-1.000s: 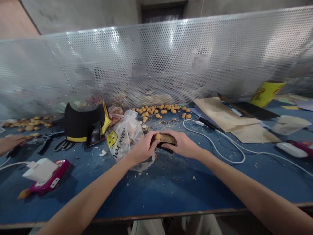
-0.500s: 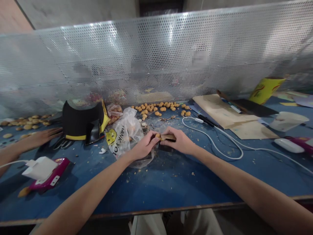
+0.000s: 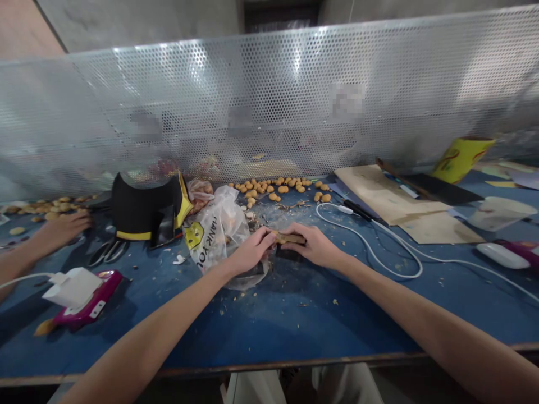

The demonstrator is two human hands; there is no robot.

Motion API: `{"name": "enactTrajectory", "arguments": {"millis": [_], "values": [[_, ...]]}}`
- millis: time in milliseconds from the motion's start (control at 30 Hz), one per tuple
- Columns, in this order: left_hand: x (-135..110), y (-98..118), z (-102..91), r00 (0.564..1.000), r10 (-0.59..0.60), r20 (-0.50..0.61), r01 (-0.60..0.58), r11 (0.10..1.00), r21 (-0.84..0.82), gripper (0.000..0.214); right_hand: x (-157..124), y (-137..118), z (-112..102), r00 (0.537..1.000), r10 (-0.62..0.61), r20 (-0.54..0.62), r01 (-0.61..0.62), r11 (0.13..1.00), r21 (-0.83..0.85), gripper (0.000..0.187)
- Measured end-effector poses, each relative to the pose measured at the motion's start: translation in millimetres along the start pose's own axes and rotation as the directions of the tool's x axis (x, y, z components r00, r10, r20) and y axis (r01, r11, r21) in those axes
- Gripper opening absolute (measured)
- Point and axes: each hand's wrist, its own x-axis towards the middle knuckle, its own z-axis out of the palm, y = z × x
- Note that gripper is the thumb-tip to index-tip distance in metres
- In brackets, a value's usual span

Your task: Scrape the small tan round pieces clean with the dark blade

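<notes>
Brown block [image 3: 293,238] has tilted since a second ago, likely re-angled against the tan lump [image 3: 275,232]. Your right fingers [image 3: 290,228] grip the block; left fingers [image 3: 266,238] pinch the lump, mostly hidden, at the block's left end. Left of them: plastic bag [image 3: 217,227], contents blurred. Far right of fingers: yellow tub [image 3: 461,161], inside hidden.

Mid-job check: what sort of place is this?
Most likely a small shared workshop, though I can't be sure: there's a long blue worktable, a perforated metal screen standing along its back, and another person's hand over the left side.
</notes>
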Motion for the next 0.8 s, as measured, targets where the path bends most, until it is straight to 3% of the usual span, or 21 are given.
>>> {"name": "enactTrajectory", "arguments": {"millis": [67, 167, 333, 433, 533, 667, 733, 800], "values": [[1, -1, 4.1, 0.998, -0.053, 0.035, 0.059, 0.977, -0.203, 0.035, -3, 4, -2, 0.997, -0.081, 0.012, 0.081, 0.994, -0.08, 0.025], [0, 3, 8.6, 0.996, -0.089, 0.022, 0.091, 0.937, -0.338, 0.037, -6, 10, -5, 0.984, -0.181, 0.009, 0.18, 0.971, -0.158, 0.027], [-4, 15, 11.6, 0.978, -0.209, 0.024, 0.2, 0.885, -0.421, 0.04, -10, 10, -12, 0.937, -0.331, 0.11, 0.349, 0.89, -0.294, 0.035], [-5, 16, 10.5, 0.984, -0.176, -0.02, 0.16, 0.93, -0.332, 0.039, -11, 5, -13, 0.94, -0.33, 0.092, 0.342, 0.896, -0.283, 0.034], [-5, 12, 8.0, 0.995, -0.061, -0.079, 0.05, 0.989, -0.139, 0.038, -9, 2, -8, 0.972, -0.236, 0.0, 0.232, 0.954, -0.188, 0.027], [-8, 11, 6.3, 0.992, 0.069, -0.104, -0.061, 0.995, 0.077, 0.036, -1, 0, 3, 0.982, 0.038, -0.185, -0.02, 0.995, 0.099, 0.016], [-9, 13, 5.9, 0.983, 0.134, -0.128, -0.109, 0.977, 0.184, 0.035, 2, 0, 10, 0.964, 0.198, -0.179, -0.123, 0.923, 0.364, 0.023], [-10, 13, 4.4, 0.969, 0.209, -0.133, -0.16, 0.938, 0.308, 0.033, 4, -1, 15, 0.934, 0.351, -0.072, -0.23, 0.741, 0.63, 0.027]]}}
